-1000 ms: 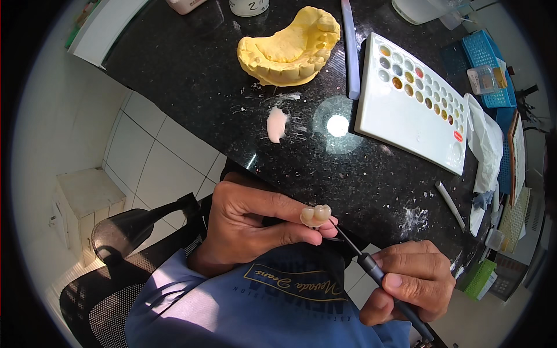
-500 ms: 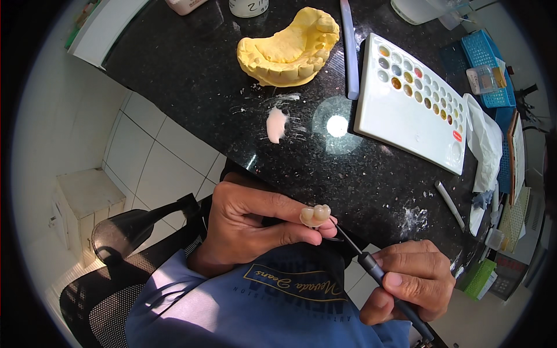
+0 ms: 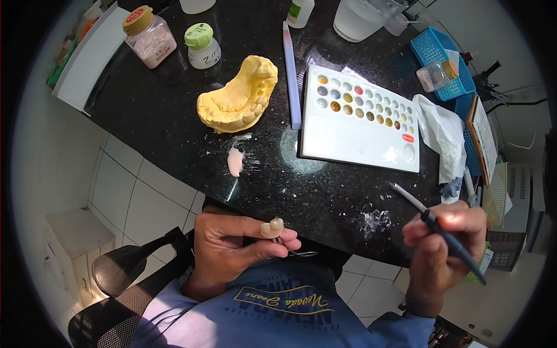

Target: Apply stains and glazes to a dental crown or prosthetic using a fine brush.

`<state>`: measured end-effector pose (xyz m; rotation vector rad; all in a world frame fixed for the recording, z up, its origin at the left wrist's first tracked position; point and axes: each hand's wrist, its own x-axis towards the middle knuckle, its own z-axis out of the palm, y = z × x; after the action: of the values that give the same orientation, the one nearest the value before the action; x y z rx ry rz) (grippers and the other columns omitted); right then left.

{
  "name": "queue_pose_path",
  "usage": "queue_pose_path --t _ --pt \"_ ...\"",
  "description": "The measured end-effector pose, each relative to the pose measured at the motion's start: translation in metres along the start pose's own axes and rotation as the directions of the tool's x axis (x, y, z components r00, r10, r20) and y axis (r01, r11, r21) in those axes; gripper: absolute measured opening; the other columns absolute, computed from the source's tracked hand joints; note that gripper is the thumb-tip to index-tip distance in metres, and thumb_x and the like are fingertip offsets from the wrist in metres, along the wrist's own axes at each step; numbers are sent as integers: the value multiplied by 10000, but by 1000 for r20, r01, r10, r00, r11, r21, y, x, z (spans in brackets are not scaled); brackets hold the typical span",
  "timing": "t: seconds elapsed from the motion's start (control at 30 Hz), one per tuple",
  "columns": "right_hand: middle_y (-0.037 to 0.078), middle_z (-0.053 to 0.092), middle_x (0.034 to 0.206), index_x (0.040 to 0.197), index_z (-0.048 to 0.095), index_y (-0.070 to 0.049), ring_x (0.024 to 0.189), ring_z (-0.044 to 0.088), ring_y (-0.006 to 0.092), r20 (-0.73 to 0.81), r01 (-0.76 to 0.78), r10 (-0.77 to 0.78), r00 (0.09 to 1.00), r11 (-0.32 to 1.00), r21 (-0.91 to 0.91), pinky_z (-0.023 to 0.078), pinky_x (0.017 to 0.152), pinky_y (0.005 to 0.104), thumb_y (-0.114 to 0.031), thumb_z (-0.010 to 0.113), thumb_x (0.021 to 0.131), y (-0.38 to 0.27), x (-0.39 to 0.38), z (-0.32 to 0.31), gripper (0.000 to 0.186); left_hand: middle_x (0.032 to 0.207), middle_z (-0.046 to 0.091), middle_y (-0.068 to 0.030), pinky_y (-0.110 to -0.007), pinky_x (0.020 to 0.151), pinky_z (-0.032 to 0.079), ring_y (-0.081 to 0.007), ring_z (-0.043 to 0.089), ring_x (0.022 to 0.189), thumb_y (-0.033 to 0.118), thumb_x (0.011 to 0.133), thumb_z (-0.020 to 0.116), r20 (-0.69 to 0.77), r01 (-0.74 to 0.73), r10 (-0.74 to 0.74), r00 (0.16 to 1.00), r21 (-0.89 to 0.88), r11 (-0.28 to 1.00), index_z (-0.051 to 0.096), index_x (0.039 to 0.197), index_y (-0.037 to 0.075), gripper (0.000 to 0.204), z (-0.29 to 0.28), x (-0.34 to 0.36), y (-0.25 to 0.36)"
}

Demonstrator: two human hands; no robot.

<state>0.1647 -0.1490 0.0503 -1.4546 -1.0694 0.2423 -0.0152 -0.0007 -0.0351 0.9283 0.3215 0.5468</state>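
My left hand (image 3: 232, 240) is closed, thumb and fingertips pinched at a small tooth-coloured dental bridge (image 3: 271, 228) with its crowns facing up. A thin metal instrument (image 3: 304, 253) with a looped end sticks out below those fingertips; its link to the bridge is hidden. At the right, clear of the bridge, my right hand (image 3: 447, 243) grips a slim dark-handled tool (image 3: 458, 252) like a fine brush. Its front end overlaps a pale grey stick (image 3: 408, 196) on the table, so I cannot make out the tip. A yellow dental cast (image 3: 235, 101) sits beyond my left hand.
A white palette (image 3: 360, 145) with small colour wells lies on the black table (image 3: 342, 203), beside a lavender bar (image 3: 292, 81). Pink material (image 3: 235, 162) lies near the cast. Jars (image 3: 203, 49), a water tub (image 3: 360, 20), crumpled tissue (image 3: 441, 136) and a blue basket (image 3: 444, 61) stand around.
My right hand has drawn the dark-handled tool away from the dental bridge, out to the right. The left hand keeps its pinch. The view has shifted and turned.
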Motion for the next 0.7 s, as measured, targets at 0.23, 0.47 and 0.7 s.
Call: queue_pose_path --t 0.23,0.47,0.7 --pt "93 591 777 878 533 38 725 630 142 -17 -49 47 999 993 -111 513 686 237 -71 555 870 27 89 -18 111 816 664 -212 -323 714 569 -241 676 749 -57 688 726 22 1 -3 1000 72 997 656 849 -91 178 -2 1 0" --pt "100 634 769 812 548 12 688 595 92 105 -147 166 981 975 -167 473 649 202 -58 540 833 60 125 -4 74 828 664 -224 -315 689 579 -248 678 767 -41 698 724 82 24 -33 996 112 993 662 860 -86 179 -5 -2 3" --pt "148 638 828 828 502 -8 808 623 148 232 -162 213 949 962 -218 472 674 226 -81 517 862 64 125 -4 82 892 643 -265 -351 687 588 -319 655 865 34 818 638 76 178 -176 981 -10 984 645 846 -114 151 -7 -3 8"
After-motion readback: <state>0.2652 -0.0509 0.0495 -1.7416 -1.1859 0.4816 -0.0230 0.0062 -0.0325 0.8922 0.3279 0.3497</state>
